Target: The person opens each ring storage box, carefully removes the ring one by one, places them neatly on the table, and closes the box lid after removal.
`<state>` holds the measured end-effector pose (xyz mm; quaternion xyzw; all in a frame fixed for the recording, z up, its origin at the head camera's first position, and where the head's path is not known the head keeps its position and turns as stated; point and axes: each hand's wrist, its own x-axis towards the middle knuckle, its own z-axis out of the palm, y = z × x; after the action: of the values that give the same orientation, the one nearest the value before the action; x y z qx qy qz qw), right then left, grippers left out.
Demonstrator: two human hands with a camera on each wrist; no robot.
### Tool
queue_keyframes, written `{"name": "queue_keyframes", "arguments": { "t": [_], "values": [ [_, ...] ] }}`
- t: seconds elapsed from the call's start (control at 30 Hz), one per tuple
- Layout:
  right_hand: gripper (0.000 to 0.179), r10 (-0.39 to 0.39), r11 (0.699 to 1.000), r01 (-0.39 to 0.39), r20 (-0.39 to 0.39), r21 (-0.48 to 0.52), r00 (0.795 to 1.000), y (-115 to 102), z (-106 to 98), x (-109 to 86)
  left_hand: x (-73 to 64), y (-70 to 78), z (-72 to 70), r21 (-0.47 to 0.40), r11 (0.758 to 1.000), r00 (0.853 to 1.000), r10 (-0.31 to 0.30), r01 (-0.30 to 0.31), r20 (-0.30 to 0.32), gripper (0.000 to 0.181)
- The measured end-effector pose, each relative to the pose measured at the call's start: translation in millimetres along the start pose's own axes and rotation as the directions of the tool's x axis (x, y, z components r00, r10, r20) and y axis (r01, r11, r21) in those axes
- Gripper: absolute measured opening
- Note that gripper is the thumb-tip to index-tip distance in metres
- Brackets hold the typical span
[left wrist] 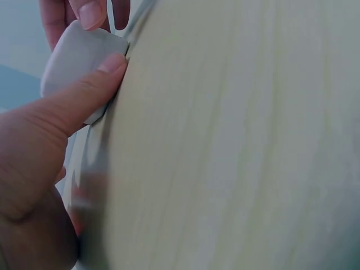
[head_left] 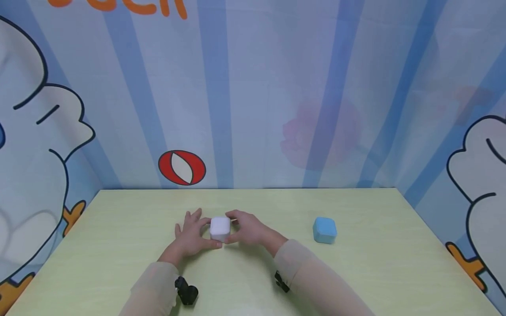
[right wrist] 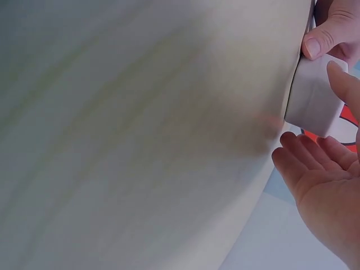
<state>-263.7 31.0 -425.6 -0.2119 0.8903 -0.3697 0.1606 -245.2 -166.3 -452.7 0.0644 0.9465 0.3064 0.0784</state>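
Observation:
A white block [head_left: 219, 229] with rounded edges stands on the table between my two hands. My left hand [head_left: 190, 237] pinches it from the left, thumb along its near face and the other fingers spread out behind. From the other side my right hand [head_left: 250, 229] holds it, thumb at the near right corner and index finger at the back. The left thumb lies against the white block [left wrist: 84, 56] in the left wrist view. In the right wrist view, my right thumb overlaps the white block [right wrist: 314, 98], with curved fingertips close to its lower side.
A light blue block [head_left: 325, 230] of similar shape sits to the right on the pale wooden table [head_left: 375, 272]. Behind the table's back edge hangs a blue striped cloth [head_left: 253, 96] with cartoon prints. Small black devices [head_left: 186, 291] are on both wrists.

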Motion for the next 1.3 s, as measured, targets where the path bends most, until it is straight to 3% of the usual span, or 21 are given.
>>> {"name": "queue_keyframes", "arguments": {
  "t": [0.33,0.97,1.3],
  "values": [
    [0.073,-0.009,1.000,0.009,0.003,0.017,1.000,-1,3,5.4,-0.5,-3.5,0.8,-0.010,1.000,1.000,0.011,-0.011,-0.017,0.075],
    [0.064,-0.035,0.999,0.035,0.001,-0.039,0.999,-2,2,10.6,-1.3,-3.7,2.8,0.001,1.000,1.000,-0.007,0.007,-0.028,0.074],
    [0.062,-0.061,0.998,0.061,0.013,-0.006,0.998,-2,-1,9.5,-0.5,-4.3,3.5,0.007,1.000,0.999,-0.012,0.012,-0.030,0.073]
  ]
}}
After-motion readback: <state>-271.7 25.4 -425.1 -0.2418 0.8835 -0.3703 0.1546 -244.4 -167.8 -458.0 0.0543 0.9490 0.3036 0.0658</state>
